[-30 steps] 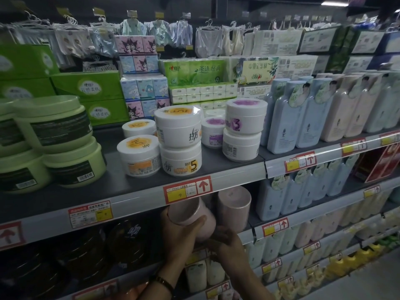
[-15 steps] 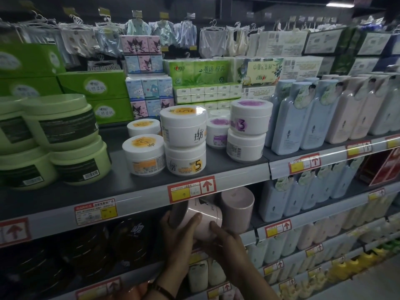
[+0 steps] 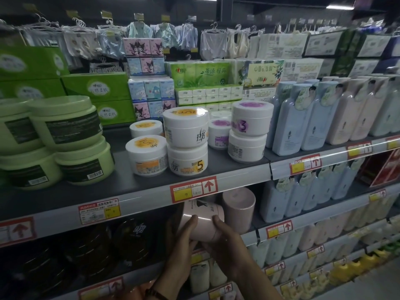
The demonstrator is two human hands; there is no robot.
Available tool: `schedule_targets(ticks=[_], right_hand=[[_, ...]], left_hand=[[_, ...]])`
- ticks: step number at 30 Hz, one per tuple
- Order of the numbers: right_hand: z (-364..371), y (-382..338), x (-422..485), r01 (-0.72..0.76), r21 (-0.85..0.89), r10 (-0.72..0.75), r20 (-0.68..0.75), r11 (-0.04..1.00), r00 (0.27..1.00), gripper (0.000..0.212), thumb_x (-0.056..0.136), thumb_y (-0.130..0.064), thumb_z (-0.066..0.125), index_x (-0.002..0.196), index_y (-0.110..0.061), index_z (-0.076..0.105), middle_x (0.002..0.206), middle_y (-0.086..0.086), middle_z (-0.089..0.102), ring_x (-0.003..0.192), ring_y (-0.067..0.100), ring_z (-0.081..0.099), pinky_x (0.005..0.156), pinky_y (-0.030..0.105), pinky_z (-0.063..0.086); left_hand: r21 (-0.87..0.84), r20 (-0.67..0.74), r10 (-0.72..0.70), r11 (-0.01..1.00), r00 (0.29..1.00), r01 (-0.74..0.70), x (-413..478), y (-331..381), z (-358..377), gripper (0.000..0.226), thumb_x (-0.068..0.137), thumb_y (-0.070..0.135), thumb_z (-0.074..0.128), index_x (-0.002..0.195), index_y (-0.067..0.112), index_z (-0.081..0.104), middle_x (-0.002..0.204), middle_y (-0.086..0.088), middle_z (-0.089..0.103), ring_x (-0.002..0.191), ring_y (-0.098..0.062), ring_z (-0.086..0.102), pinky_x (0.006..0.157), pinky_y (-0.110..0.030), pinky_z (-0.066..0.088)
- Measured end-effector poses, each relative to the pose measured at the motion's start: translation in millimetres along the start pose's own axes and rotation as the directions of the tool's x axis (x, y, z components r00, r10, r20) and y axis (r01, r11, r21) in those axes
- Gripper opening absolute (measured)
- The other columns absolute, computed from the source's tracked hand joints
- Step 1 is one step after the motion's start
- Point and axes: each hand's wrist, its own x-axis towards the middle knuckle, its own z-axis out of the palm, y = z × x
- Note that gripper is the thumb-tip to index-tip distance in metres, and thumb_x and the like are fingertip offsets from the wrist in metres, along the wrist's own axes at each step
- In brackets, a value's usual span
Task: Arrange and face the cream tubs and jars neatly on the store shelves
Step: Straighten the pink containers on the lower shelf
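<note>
A pale pink jar [image 3: 204,217] is held tilted just under the upper shelf edge, on the second shelf. My left hand [image 3: 184,239] grips its left side and my right hand [image 3: 225,239] grips its right side and base. A second pink jar [image 3: 239,207] stands upright right beside it. On the upper shelf stand white cream tubs [image 3: 187,144] with orange "5" labels, some stacked two high, white tubs [image 3: 249,131] with purple "3" labels, and stacked green tubs [image 3: 65,137] at the left.
Blue and pink bottles [image 3: 313,118] fill the shelves to the right. Dark jars [image 3: 91,252] sit in shadow left of my hands. Tissue packs [image 3: 203,83] and green boxes stand behind the tubs. Price tags line the grey shelf edge [image 3: 129,204].
Both hands have turned the pink jar, so a dark printed mark on it now faces outward. It has also risen slightly toward the shelf edge.
</note>
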Motion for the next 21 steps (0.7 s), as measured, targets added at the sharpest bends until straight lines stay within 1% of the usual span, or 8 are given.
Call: schedule_targets(ticks=[4,7,10,12,16,18,19,21], right_hand=[[1,-1,-2,0.020,-0.018,-0.021,-0.058,1.000,0.998,0.048,0.090,-0.030,0.078,0.131,-0.005,0.070,0.125,0.023,0.075,0.126,0.042,0.067,0.116,0.059,0.047],[4,-6,-4,0.036,-0.038,-0.039,-0.091,0.999,0.995,0.038,0.089,-0.024,0.080,0.122,-0.006,0.073,0.117,0.024,0.076,0.117,0.043,0.070,0.108,0.059,0.054],[10,-13,-10,0.059,-0.051,-0.063,-0.086,0.997,0.994,0.029,0.090,-0.017,0.077,0.116,-0.005,0.072,0.105,0.020,0.077,0.110,0.041,0.070,0.106,0.057,0.053],[13,-15,-13,0.069,-0.059,-0.074,-0.089,0.996,0.993,0.023,0.091,-0.014,0.076,0.112,-0.005,0.072,0.107,0.021,0.074,0.109,0.042,0.069,0.106,0.057,0.053],[13,-11,-10,0.090,-0.078,-0.100,-0.144,0.993,0.985,0.026,0.086,-0.014,0.081,0.109,-0.005,0.073,0.108,0.024,0.077,0.113,0.046,0.069,0.106,0.066,0.053],[14,-10,-8,0.112,-0.116,-0.129,-0.158,0.987,0.979,0.032,0.084,-0.017,0.083,0.112,-0.005,0.073,0.112,0.023,0.077,0.112,0.046,0.070,0.103,0.066,0.055],[14,-10,-8,0.124,-0.133,-0.145,-0.160,0.983,0.976,0.033,0.084,-0.017,0.083,0.112,-0.005,0.073,0.111,0.022,0.078,0.110,0.044,0.071,0.102,0.064,0.056],[14,-10,-9,0.153,-0.157,-0.178,-0.161,0.976,0.971,0.032,0.084,-0.015,0.083,0.113,-0.005,0.073,0.102,0.017,0.081,0.105,0.041,0.073,0.096,0.058,0.059]], left_hand=[[0.080,0.046,0.000,0.997,0.999,-0.004,1,-1,-4,0.095,0.047,0.057,0.094,0.134,0.034,0.063,0.128,-0.002,0.072,0.114,-0.025,0.072,0.082,-0.038,0.061],[0.133,0.077,-0.018,0.991,0.997,0.007,5,0,-10,0.099,0.047,0.062,0.093,0.136,0.031,0.062,0.127,-0.003,0.072,0.114,-0.025,0.071,0.085,-0.039,0.059],[0.234,0.072,-0.029,0.972,0.997,0.011,8,1,-17,0.112,0.046,0.073,0.092,0.143,0.032,0.056,0.134,-0.002,0.068,0.119,-0.025,0.067,0.097,-0.049,0.056],[0.307,0.075,-0.012,0.952,0.997,-0.012,9,1,-22,0.117,0.045,0.082,0.088,0.146,0.035,0.053,0.138,0.000,0.065,0.122,-0.024,0.064,0.104,-0.055,0.053],[0.420,0.119,0.029,0.905,0.993,-0.076,9,5,-26,0.123,0.046,0.092,0.079,0.151,0.037,0.047,0.140,0.004,0.062,0.125,-0.020,0.062,0.107,-0.055,0.051],[0.448,0.159,0.063,0.885,0.985,-0.129,7,8,-25,0.116,0.052,0.093,0.075,0.150,0.036,0.049,0.140,0.005,0.062,0.125,-0.018,0.062,0.107,-0.052,0.052],[0.449,0.168,0.080,0.881,0.983,-0.148,5,10,-24,0.106,0.057,0.090,0.074,0.145,0.036,0.053,0.138,0.004,0.064,0.123,-0.016,0.063,0.106,-0.048,0.053],[0.464,0.183,0.119,0.865,0.976,-0.192,1,14,-19,0.068,0.071,0.075,0.075,0.130,0.044,0.057,0.135,0.003,0.065,0.119,-0.013,0.064,0.100,-0.039,0.055]])
